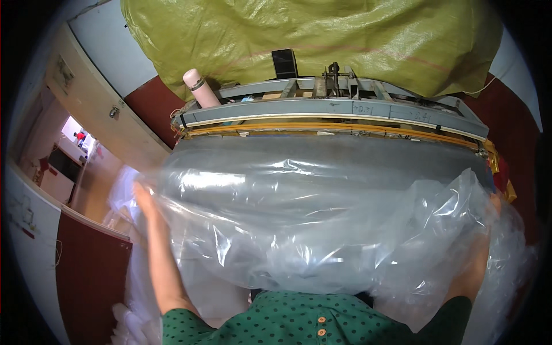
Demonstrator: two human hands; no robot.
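Observation:
A wide, clear plastic film [299, 230] stretches in front of me, creased and glossy, over the grey surface of a long bench-like machine [345, 109]. At the film's left edge my left hand [142, 194] is closed on the plastic, somewhat blurred. My right hand [494, 202] grips the opposite side, partly covered by folds of film. Both arms are spread wide, and the right forearm shows through the plastic. Loose film hangs down beside each arm, bunched up at the lower left and the right.
Behind the machine's metal frame stands a large yellow-green woven sheet [322, 34]. A pink flask [200, 89] and a black phone [284, 63] rest along the frame. A metal clamp [334, 77] rises at its middle. On the left, a door [103, 98] stands ajar beside a passage.

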